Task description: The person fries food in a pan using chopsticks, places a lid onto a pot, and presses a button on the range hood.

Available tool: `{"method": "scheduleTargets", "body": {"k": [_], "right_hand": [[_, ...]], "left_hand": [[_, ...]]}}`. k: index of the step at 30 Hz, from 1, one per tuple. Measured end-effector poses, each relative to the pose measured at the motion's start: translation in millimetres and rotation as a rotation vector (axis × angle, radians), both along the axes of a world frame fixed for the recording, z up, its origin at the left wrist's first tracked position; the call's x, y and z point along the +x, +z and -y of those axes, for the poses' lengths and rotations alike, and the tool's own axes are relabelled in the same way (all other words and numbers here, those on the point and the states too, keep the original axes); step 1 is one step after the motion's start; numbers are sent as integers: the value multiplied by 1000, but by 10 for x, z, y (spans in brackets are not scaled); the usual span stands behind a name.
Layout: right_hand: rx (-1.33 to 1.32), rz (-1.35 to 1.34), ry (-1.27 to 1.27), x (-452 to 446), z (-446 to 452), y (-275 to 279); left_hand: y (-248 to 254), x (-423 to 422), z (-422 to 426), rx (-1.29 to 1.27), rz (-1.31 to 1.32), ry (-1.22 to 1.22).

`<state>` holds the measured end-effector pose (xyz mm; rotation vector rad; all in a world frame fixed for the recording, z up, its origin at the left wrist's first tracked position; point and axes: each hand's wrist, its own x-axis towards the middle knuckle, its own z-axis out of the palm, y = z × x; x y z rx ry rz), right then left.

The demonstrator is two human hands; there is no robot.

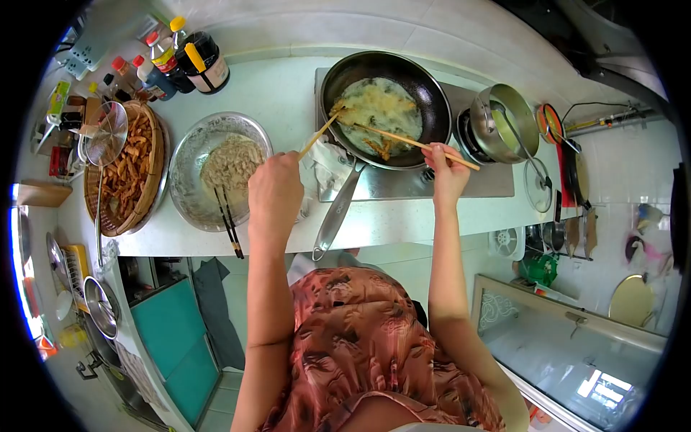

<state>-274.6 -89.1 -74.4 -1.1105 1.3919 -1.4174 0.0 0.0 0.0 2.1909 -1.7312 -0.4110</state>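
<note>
My left hand [276, 189] is closed around one wooden chopstick [317, 137], whose far end reaches over the left side of the wok [436, 91]. Between the fingers of my right hand [448, 173] is another wooden chopstick [407, 140]; it slants across the wok from the right. Foaming oil [385, 101] fills the wok's bottom, with browned fried pieces [379, 149] at the near side and more near the left chopstick's tip. The wok's metal handle [338, 210] points toward me, between my arms.
Left of the wok stands a steel bowl [186, 147] of battered pieces [232, 164] with dark chopsticks [229, 223]. Farther left, a wicker basket [160, 169] holds fried pieces under a wire skimmer [106, 133]. Sauce bottles [209, 68] line the back. A pot [497, 147] with a ladle is at right.
</note>
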Motion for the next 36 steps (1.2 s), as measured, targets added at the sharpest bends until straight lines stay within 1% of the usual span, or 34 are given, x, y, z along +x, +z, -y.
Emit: {"method": "scheduleTargets", "body": {"k": [2, 4, 8, 11, 14, 17, 20, 22, 28, 31, 35, 36], "right_hand": [[4, 38, -30, -24, -46, 82], [18, 109, -46, 108, -115, 59], [-16, 99, -57, 30, -96, 163], [-63, 76, -70, 40, -97, 179], [-127, 27, -48, 127, -69, 136], [-160, -83, 22, 198, -98, 120], [-122, -184, 9, 162, -185, 268], [-93, -238, 35, 53, -227, 333], [-80, -206, 23, 23, -325, 483], [-108, -352, 18, 134, -310, 408], [-82, -233, 1, 162, -269, 219], [-82, -206, -5, 161, -270, 205]], "left_hand": [[-4, -32, -15, -63, -28, -13], [21, 73, -35, -52, 16, -13], [-31, 13, 39, -77, 11, -23], [34, -6, 80, 23, -3, 13], [29, -15, 99, 37, 3, 0], [20, -26, 115, 26, 3, -6], [-48, 3, 87, -52, 19, -51], [-12, 14, 82, -47, 25, -44], [-40, 6, 93, -47, 30, -68], [-14, -23, 98, 1, 47, -81], [28, -85, 90, 93, 35, -68], [32, -92, 88, 83, 40, -82]]}}
